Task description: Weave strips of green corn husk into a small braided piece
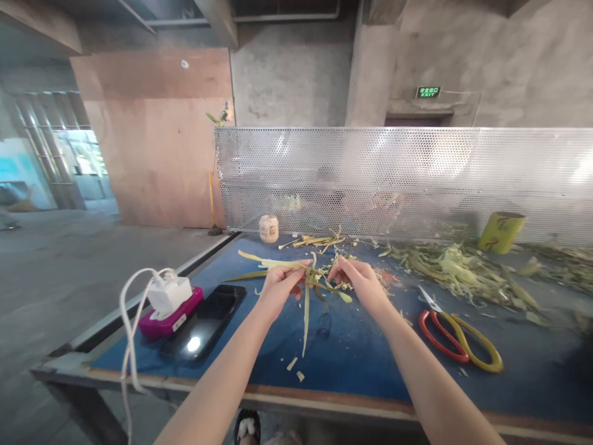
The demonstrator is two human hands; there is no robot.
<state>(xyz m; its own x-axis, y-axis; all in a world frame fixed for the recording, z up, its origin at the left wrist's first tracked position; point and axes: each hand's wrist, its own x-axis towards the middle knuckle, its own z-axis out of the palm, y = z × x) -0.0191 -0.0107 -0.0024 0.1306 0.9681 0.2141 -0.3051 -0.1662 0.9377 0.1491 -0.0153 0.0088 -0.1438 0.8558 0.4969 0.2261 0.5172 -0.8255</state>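
Both hands work over a blue table top (352, 358). My left hand (280, 284) pinches a bundle of long green and yellow leaf strips (308, 278), and one strip hangs down from it toward the table. My right hand (356, 278) grips the other end of the same bundle, close beside the left hand. The strips cross between the two hands, a little above the table.
Red and yellow scissors (456, 337) lie to the right. A heap of leaf scraps (458, 266) and a green cup (500, 232) are at the back right, before a perforated metal screen (403, 179). A black phone (206, 321), a pink power bank (169, 315) and a white charger (169, 293) sit left. A small jar (269, 228) stands at the back.
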